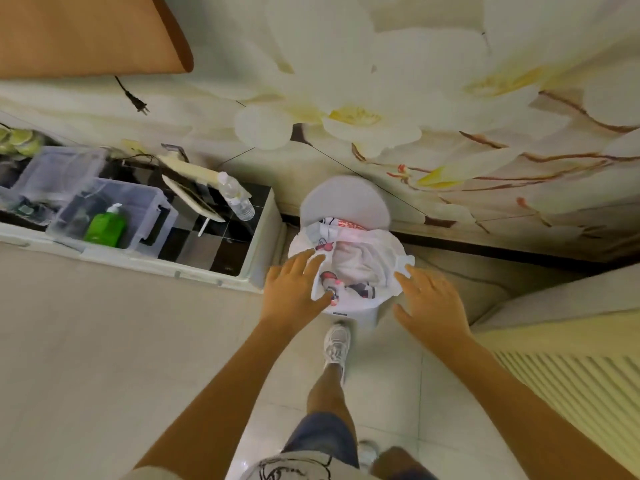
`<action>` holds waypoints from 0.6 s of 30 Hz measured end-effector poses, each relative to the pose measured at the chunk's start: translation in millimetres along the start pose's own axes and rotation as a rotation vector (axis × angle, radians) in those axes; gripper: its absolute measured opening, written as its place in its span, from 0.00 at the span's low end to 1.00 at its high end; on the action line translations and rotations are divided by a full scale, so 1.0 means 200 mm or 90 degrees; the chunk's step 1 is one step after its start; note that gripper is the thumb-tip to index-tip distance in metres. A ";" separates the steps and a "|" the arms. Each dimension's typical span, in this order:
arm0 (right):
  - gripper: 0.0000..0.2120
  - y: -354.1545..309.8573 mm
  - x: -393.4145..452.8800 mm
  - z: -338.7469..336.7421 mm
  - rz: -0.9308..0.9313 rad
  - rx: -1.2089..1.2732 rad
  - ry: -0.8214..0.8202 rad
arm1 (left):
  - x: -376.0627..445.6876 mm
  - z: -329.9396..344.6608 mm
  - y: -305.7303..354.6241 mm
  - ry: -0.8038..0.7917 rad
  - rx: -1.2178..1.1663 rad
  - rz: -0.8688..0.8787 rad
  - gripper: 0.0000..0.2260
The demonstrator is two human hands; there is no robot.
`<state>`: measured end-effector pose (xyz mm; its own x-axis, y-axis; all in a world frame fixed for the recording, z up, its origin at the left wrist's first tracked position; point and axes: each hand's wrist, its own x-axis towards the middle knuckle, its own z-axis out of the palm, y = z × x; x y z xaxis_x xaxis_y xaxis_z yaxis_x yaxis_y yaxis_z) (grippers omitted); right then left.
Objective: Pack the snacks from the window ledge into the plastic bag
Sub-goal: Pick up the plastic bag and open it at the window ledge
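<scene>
A white plastic bag (360, 268) printed with red and black cartoon figures lines a small white bin (363, 315) on the floor, its lid (344, 202) tipped up against the wall. My left hand (294, 289) rests on the bag's left rim, fingers spread, thumb pressing the plastic. My right hand (429, 299) hovers at the bag's right rim with fingers apart, fingertips touching or nearly touching the edge. The bag's mouth is wide open and looks mostly white inside. No snacks can be made out.
To the left is a checkered ledge (221, 237) holding clear plastic bins (114, 213), a green pump bottle (105, 226), a water bottle (237, 197) and a flat board. A flower-print wall stands behind. A ribbed pale surface (571, 382) lies right. My foot (336, 344) stands before the bin.
</scene>
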<state>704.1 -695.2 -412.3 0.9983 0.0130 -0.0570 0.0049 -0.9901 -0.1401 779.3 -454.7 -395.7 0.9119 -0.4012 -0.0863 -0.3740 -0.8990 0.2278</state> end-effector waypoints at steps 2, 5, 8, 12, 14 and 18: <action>0.26 0.07 0.15 0.14 0.018 0.003 -0.037 | 0.20 0.13 -0.03 -0.057 0.009 0.008 0.32; 0.29 0.15 0.34 0.35 0.051 0.001 -0.096 | 0.46 0.32 -0.09 -0.124 0.031 0.003 0.31; 0.31 0.19 0.51 0.53 0.081 -0.004 -0.134 | 0.65 0.53 -0.14 -0.182 0.059 -0.024 0.31; 0.36 0.27 0.64 0.84 0.111 -0.057 -0.212 | 0.80 0.83 -0.21 -0.262 0.078 -0.100 0.32; 0.38 0.29 0.69 0.93 0.102 -0.087 -0.244 | 0.83 0.96 -0.24 -0.305 0.091 -0.140 0.34; 0.38 0.32 0.75 1.06 0.117 -0.070 -0.258 | 0.86 1.17 -0.28 -0.336 0.088 -0.166 0.35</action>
<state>842.1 -726.5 -640.2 0.8801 -0.1327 -0.4559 -0.1423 -0.9897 0.0136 918.0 -513.7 -649.8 0.7825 -0.1659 -0.6001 -0.2007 -0.9796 0.0091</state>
